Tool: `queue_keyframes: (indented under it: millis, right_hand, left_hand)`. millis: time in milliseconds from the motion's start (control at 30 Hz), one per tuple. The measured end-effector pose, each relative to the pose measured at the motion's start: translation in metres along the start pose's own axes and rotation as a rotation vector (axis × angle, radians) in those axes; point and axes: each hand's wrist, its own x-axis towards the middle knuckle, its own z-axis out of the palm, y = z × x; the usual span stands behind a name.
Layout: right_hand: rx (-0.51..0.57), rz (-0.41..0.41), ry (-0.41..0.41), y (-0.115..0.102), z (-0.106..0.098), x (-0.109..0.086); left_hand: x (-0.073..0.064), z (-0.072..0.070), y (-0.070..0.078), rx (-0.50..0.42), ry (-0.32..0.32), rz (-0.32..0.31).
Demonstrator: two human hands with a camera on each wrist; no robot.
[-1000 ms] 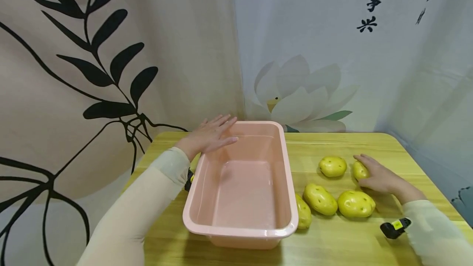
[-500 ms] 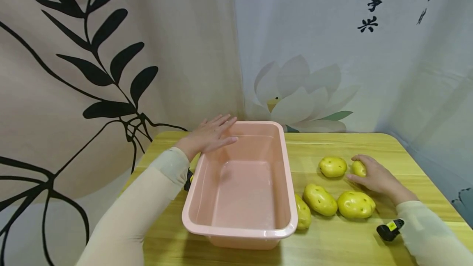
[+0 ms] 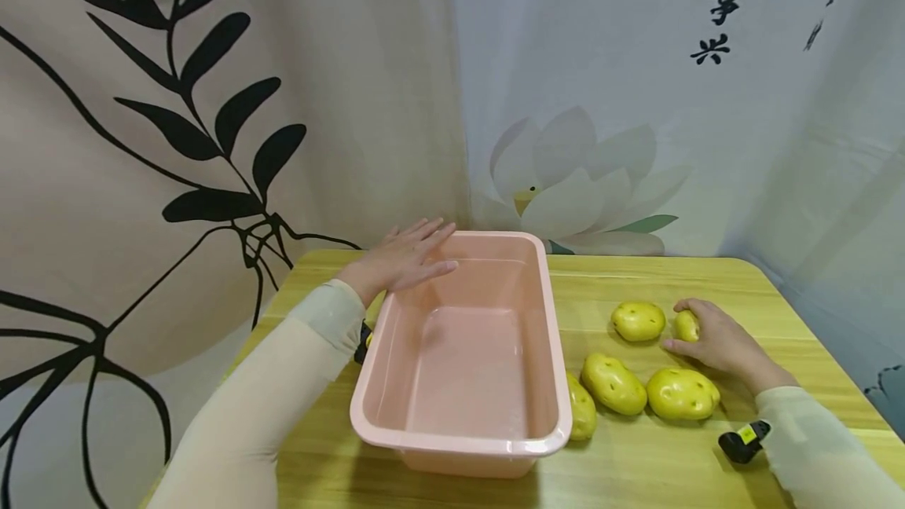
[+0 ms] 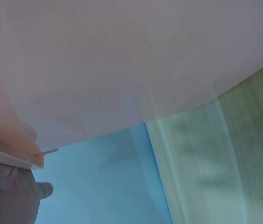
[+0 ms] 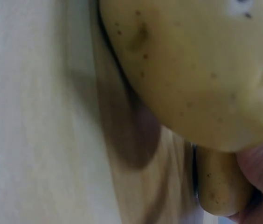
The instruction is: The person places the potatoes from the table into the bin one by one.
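My left hand (image 3: 406,258) rests on the far left corner of a pink plastic basin (image 3: 459,444), its fingers straight over the rim. In the left wrist view, the basin's outer wall (image 4: 122,60) fills the top, and part of the hand (image 4: 10,193) shows beneath the rim. At the right, my right hand (image 3: 721,344) holds a yellow potato (image 3: 686,326) on the table, fingers on its far side and thumb on its near side. The right wrist view has a large potato (image 5: 192,70) up close, with a smaller-looking potato (image 5: 222,182) beside the palm.
Other potatoes lie nearby: one farther back (image 3: 638,321), one in front of my right hand (image 3: 683,393), another to its left (image 3: 613,383). A potato (image 3: 580,408) is partly hidden by the basin's right rim. A printed curtain (image 3: 382,100) hangs behind the wooden table (image 3: 636,462).
My right hand has shifted slightly left and its thumb has come round to the near side of the potato. My left hand has stayed on the basin rim.
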Motion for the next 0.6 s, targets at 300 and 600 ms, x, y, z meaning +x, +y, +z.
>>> queue_keyframes:
  millis: [300,600]
  right_hand:
    - [-0.032,-0.043,0.043,0.0046,0.0041,-0.0007]
    - [-0.029,-0.033,0.061,0.0051,0.0056,-0.0024]
  left_hand:
    - [0.0016,0.0024,-0.0028,0.018,0.009,0.009]
    - [0.0022,0.0031,-0.0038,0.003,0.016,0.019]
